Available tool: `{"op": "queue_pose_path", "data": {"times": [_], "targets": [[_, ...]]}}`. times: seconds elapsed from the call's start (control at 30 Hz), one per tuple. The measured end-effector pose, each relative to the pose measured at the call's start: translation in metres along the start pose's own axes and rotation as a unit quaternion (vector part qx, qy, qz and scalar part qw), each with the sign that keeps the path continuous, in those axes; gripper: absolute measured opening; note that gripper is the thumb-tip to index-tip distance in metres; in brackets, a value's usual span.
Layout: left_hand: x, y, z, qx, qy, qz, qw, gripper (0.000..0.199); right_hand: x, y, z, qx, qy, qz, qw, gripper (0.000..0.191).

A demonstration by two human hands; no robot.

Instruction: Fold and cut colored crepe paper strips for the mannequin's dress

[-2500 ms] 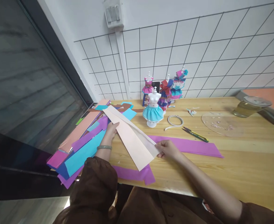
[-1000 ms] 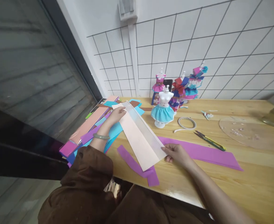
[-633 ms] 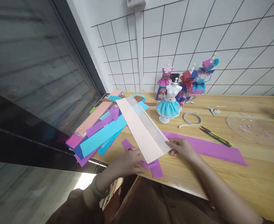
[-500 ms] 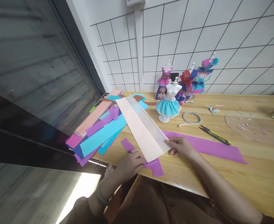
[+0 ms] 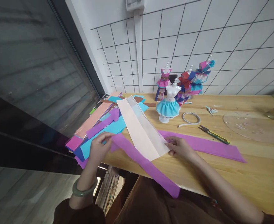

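Note:
Pinched in my left hand [image 5: 101,146] is the upper left end of a purple crepe paper strip [image 5: 141,160]. The strip slants down to the right, and its lower end hangs past the table's front edge. My right hand [image 5: 177,146] grips the near right corner of a pale pink paper sheet [image 5: 139,130] that has a whitish, see-through part along its right side. The sheet's far end rests over a pile of coloured paper. Behind my right hand a wide purple paper piece [image 5: 214,148] lies on the table, partly hidden by the sheet and hand.
The coloured paper pile [image 5: 90,124] is at the left by the dark panel. A small dress form in a turquoise skirt [image 5: 168,107] stands at the back, with several dressed forms [image 5: 186,81] behind. A tape coil [image 5: 191,118], thread snips [image 5: 214,134] and a clear disc [image 5: 244,137] lie right.
My left hand has moved up and left, lifting the purple strip's end, so the strip now stretches out lengthwise. My right hand stays at the pale sheet's corner.

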State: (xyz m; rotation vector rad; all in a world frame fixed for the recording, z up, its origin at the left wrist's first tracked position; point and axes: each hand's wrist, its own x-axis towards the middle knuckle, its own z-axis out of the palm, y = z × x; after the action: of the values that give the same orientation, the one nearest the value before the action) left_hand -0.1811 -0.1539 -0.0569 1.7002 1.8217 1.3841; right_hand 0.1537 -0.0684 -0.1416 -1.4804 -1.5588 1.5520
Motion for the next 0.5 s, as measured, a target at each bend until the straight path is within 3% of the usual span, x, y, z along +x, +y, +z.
{"op": "queue_pose_path", "data": {"times": [0.1, 0.27, 0.4, 0.5], "targets": [[0.021, -0.008, -0.017, 0.051, 0.104, -0.007, 0.993, 0.016, 0.0, 0.0, 0.0, -0.005, -0.002, 0.003, 1.0, 0.043], [0.071, -0.018, -0.045, 0.157, 0.26, 0.026, 0.952, 0.022, -0.004, -0.006, -0.001, -0.006, -0.019, 0.002, 1.0, 0.043], [0.108, -0.035, -0.045, 0.219, 0.298, 0.066, 0.927, 0.022, -0.003, -0.009, -0.001, -0.001, -0.031, 0.005, 1.0, 0.036], [0.126, -0.06, -0.03, 0.242, 0.253, 0.051, 0.935, 0.023, 0.0, -0.006, 0.002, 0.006, -0.02, 0.006, 1.0, 0.031]]}}
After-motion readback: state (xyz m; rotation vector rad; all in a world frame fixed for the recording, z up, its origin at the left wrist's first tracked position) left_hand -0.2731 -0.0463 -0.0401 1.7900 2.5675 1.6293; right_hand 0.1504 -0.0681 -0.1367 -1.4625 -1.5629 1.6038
